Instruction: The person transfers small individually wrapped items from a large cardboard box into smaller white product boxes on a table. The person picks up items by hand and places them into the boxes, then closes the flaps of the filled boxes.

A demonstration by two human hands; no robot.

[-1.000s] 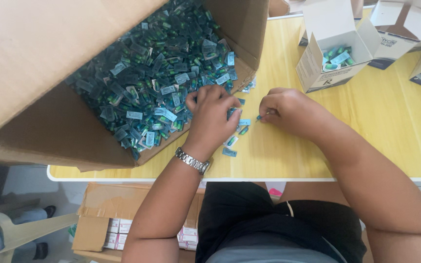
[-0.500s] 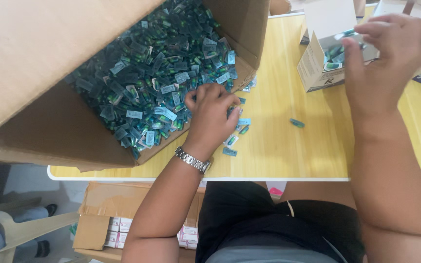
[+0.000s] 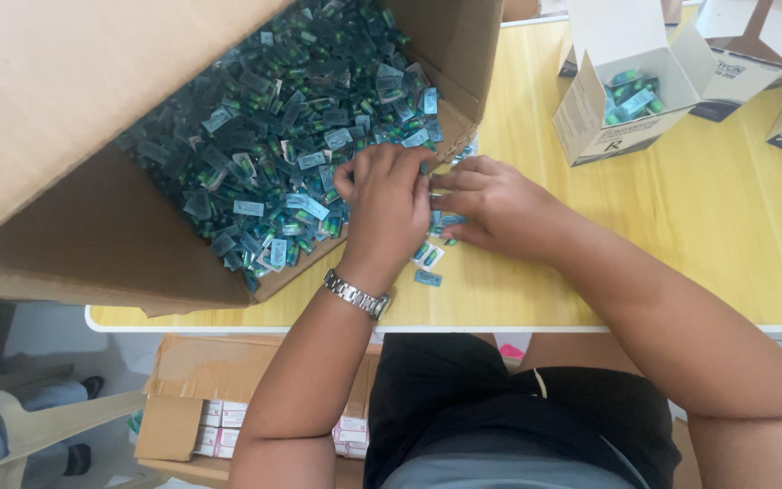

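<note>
Head view: both hands, left [image 3: 389,204] and right [image 3: 491,206], were loosely closed on blue-green capsule packets [image 3: 436,222] at the carton [image 3: 92,244] lip; small, counted pinches were judged best.

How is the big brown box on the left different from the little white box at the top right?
The big brown cardboard box lies tipped on its side at the table's edge, its green-and-blue capsule packets heaped toward its mouth; the small white box stands upright, opening upward. The brown one holds a great mass of packets, the white one only a few. The left hand and right hand work at the brown box's mouth; the white box is untouched. Both are open and hold the same packets.
</note>
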